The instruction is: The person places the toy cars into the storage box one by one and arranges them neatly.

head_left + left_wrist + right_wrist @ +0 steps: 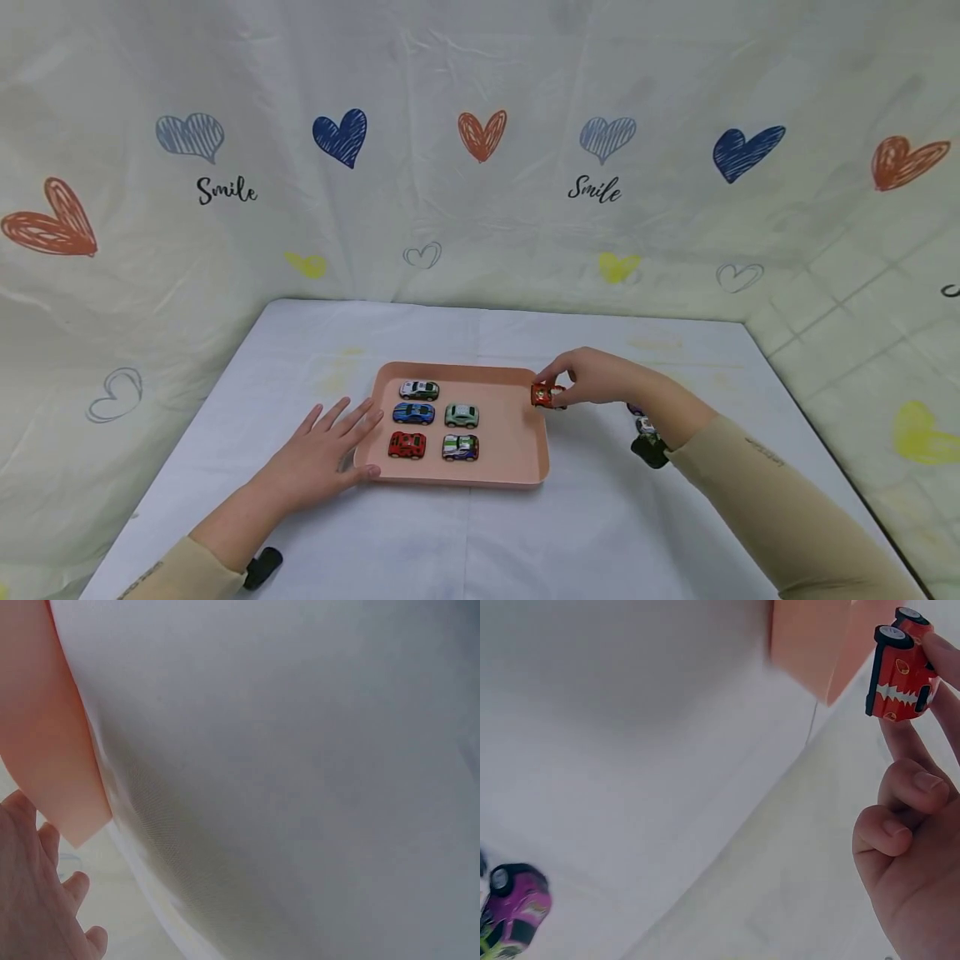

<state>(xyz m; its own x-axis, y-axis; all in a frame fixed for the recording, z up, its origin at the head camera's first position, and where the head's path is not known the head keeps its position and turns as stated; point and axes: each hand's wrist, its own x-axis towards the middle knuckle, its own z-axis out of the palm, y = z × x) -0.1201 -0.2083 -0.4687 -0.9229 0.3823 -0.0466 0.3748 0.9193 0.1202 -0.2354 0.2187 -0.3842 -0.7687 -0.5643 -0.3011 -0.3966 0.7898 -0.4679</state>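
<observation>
My right hand [600,377] pinches a red toy car [901,681] between thumb and fingers, over the right rim of a pink tray [513,433]. In the right wrist view the car is tipped with its wheels to one side. My left hand [318,458] rests at the tray's left edge with fingers spread. Inside the tray, toward the left and middle, sit a white toy car [419,390], a blue one [413,413], a pale green one [461,416], another red one [407,445] and a white-and-green one [460,448].
On the white-covered table [420,533], a purple toy car [523,906] lies right of the tray, beside another car partly hidden by my right forearm. A heart-patterned cloth [480,217] hangs behind the table and along its sides.
</observation>
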